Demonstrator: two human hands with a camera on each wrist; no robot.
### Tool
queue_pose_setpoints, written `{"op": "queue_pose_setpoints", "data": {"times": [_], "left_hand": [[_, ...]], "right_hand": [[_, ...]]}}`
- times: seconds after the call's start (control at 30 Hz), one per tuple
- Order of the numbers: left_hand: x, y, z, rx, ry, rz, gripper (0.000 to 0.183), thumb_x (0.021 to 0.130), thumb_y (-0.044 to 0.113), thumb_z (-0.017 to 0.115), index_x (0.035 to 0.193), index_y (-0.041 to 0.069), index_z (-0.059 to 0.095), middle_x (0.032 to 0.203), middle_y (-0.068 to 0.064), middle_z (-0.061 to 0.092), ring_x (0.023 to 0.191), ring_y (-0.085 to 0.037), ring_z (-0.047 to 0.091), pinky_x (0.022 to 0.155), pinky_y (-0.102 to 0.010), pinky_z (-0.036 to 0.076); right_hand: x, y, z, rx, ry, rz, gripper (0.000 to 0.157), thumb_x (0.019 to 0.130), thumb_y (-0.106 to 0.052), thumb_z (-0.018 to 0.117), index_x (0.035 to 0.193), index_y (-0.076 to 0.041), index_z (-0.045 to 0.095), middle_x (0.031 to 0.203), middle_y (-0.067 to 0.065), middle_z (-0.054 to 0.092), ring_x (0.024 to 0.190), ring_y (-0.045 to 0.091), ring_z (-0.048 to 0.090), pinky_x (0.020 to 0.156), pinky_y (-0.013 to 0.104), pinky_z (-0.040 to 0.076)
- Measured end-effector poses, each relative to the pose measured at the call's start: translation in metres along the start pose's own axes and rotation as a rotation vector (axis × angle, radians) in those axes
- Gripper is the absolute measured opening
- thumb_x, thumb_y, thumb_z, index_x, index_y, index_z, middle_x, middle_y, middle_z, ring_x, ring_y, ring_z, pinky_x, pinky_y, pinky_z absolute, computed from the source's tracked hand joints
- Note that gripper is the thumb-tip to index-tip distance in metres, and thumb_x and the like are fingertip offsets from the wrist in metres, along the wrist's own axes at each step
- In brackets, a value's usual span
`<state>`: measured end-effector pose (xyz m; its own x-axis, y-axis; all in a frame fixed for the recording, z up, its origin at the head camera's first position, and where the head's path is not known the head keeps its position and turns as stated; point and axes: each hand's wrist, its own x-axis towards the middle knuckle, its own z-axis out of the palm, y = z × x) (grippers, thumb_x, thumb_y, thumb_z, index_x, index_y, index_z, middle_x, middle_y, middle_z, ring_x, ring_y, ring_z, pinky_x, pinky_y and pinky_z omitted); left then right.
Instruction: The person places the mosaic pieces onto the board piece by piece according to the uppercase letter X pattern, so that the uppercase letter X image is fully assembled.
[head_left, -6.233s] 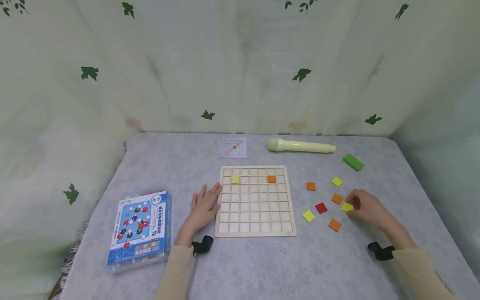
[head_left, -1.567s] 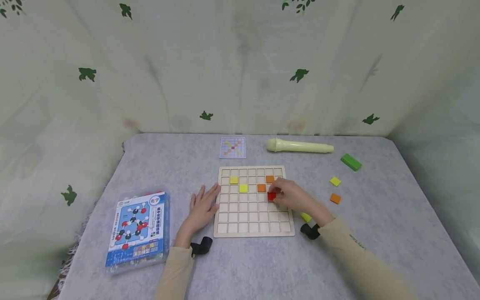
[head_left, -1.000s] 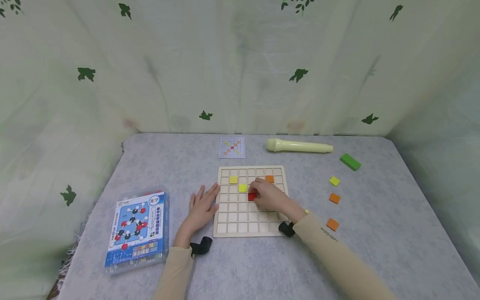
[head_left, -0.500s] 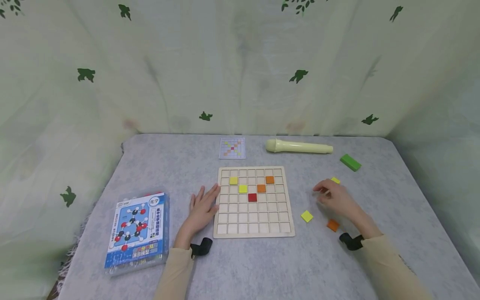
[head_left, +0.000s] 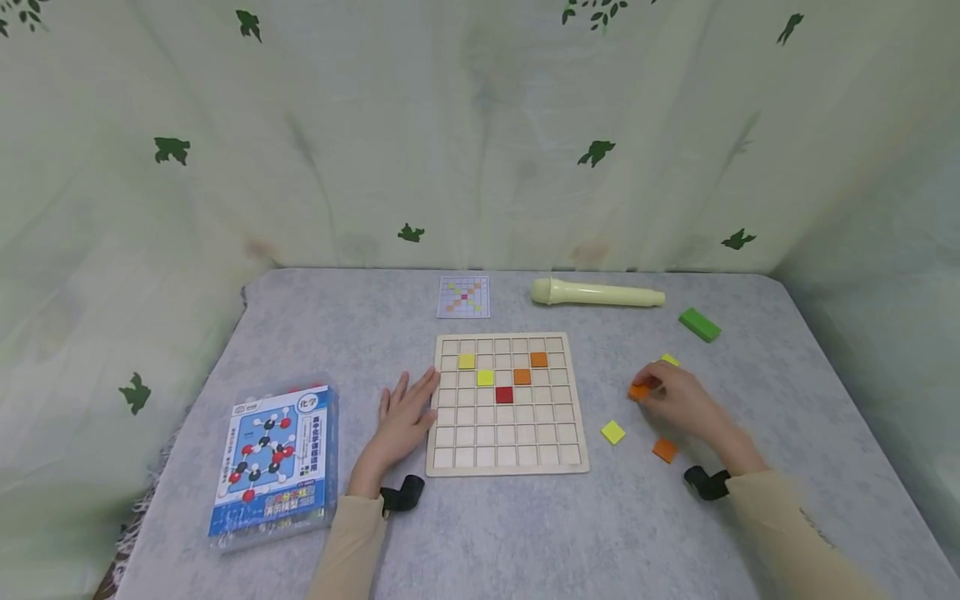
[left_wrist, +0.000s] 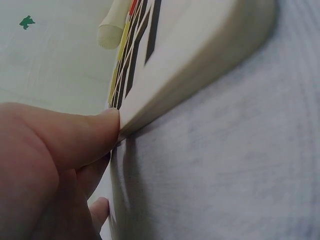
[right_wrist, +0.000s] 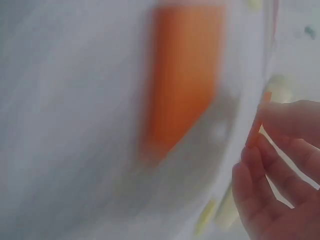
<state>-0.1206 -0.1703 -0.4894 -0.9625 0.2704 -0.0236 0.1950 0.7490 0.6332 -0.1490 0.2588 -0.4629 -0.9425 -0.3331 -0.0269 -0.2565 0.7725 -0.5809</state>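
Right of gridded board (head_left: 506, 415), right hand (head_left: 684, 403) pinching square orange tile (head_left: 637, 392), edge facing board, left hand (head_left: 403, 421) spread opposite

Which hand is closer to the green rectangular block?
Right: the right hand pinches an orange square tile on the near side of the green block; the left hand is farther, at the left edge of the wooden grid board.

Looks like a curtained-off space, judging by pale, green-printed drapes (head_left: 337, 108) at the back, left and right of the cloth-covered table (head_left: 570, 533); cannot tell the wider room.
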Motion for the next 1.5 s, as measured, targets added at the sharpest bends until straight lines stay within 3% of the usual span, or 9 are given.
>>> {"op": "queue_pose_setpoints", "data": {"times": [0.2,0.4,0.57,0.77,0.87,1.0,1.2,1.37,1.5], "left_hand": [[-0.001,-0.001,0.001,-0.013,0.017,0.018,0.057,0.096,0.007,0.053,0.149,0.002,0.031,0.155,-0.013,0.025,0.142,-0.042,0.001,0.107,-0.061,-0.01],[-0.003,-0.001,0.001,-0.046,0.051,0.06,0.056,0.098,0.01,0.051,0.15,0.006,0.031,0.156,-0.009,0.025,0.143,-0.039,0.001,0.107,-0.059,-0.011],[-0.001,-0.001,0.001,-0.025,0.032,0.025,0.057,0.096,0.007,0.052,0.149,0.003,0.031,0.155,-0.012,0.025,0.143,-0.041,0.002,0.107,-0.06,-0.01],[0.0,0.0,0.001,-0.006,0.004,-0.009,0.058,0.097,0.007,0.053,0.15,0.004,0.03,0.156,-0.011,0.024,0.143,-0.04,0.001,0.107,-0.061,-0.01],[0.0,0.0,0.0,-0.007,0.004,-0.009,0.058,0.096,0.007,0.053,0.15,0.004,0.031,0.156,-0.01,0.024,0.143,-0.04,0.0,0.107,-0.06,-0.01],[0.001,-0.002,0.002,-0.008,0.011,0.002,0.058,0.096,0.008,0.054,0.15,0.004,0.031,0.156,-0.011,0.024,0.143,-0.04,0.0,0.107,-0.061,-0.009],[0.001,-0.004,0.003,-0.005,0.01,0.008,0.058,0.097,0.008,0.053,0.15,0.004,0.03,0.156,-0.011,0.024,0.143,-0.04,0.0,0.107,-0.06,-0.01],[0.0,-0.004,0.001,0.006,0.004,-0.005,0.058,0.097,0.009,0.052,0.15,0.004,0.029,0.156,-0.011,0.023,0.143,-0.04,-0.001,0.108,-0.06,-0.01],[-0.001,-0.004,0.0,0.003,0.008,-0.009,0.058,0.097,0.009,0.053,0.15,0.004,0.03,0.156,-0.011,0.024,0.143,-0.04,0.0,0.108,-0.06,-0.01]], "right_hand": [[0.03,-0.064,0.03,0.098,-0.083,-0.087,0.019,0.083,-0.001,0.069,0.101,-0.007,0.065,0.099,0.0,0.061,0.094,0.02,0.057,0.082,0.038,0.05],[0.053,-0.12,0.068,0.075,-0.171,-0.248,0.017,0.084,-0.004,0.07,0.1,-0.009,0.066,0.097,-0.003,0.061,0.092,0.015,0.056,0.082,0.032,0.048],[0.062,-0.147,0.092,0.009,-0.246,-0.318,0.019,0.084,0.0,0.064,0.1,-0.009,0.067,0.095,-0.004,0.058,0.087,0.013,0.053,0.08,0.028,0.046],[0.067,-0.162,0.106,-0.111,-0.219,-0.339,0.018,0.084,0.0,0.066,0.099,-0.01,0.066,0.094,-0.003,0.057,0.087,0.015,0.051,0.079,0.027,0.046],[0.066,-0.162,0.106,-0.108,-0.217,-0.32,0.018,0.084,-0.001,0.066,0.1,-0.011,0.066,0.096,-0.003,0.058,0.089,0.015,0.051,0.079,0.027,0.047],[0.059,-0.148,0.094,-0.004,-0.204,-0.255,0.021,0.085,-0.001,0.064,0.103,-0.01,0.067,0.099,-0.002,0.059,0.09,0.014,0.053,0.08,0.029,0.047],[0.03,-0.095,0.054,0.145,-0.138,-0.185,0.02,0.084,0.0,0.068,0.102,-0.007,0.066,0.098,0.0,0.062,0.088,0.016,0.056,0.076,0.034,0.048],[0.0,-0.051,0.031,0.143,-0.125,-0.121,0.024,0.08,0.004,0.07,0.102,-0.007,0.066,0.101,0.001,0.063,0.091,0.02,0.057,0.077,0.038,0.05],[-0.015,-0.032,0.028,0.095,-0.146,-0.157,0.031,0.077,0.008,0.071,0.101,-0.01,0.066,0.103,-0.002,0.061,0.095,0.019,0.058,0.08,0.037,0.05]]}}
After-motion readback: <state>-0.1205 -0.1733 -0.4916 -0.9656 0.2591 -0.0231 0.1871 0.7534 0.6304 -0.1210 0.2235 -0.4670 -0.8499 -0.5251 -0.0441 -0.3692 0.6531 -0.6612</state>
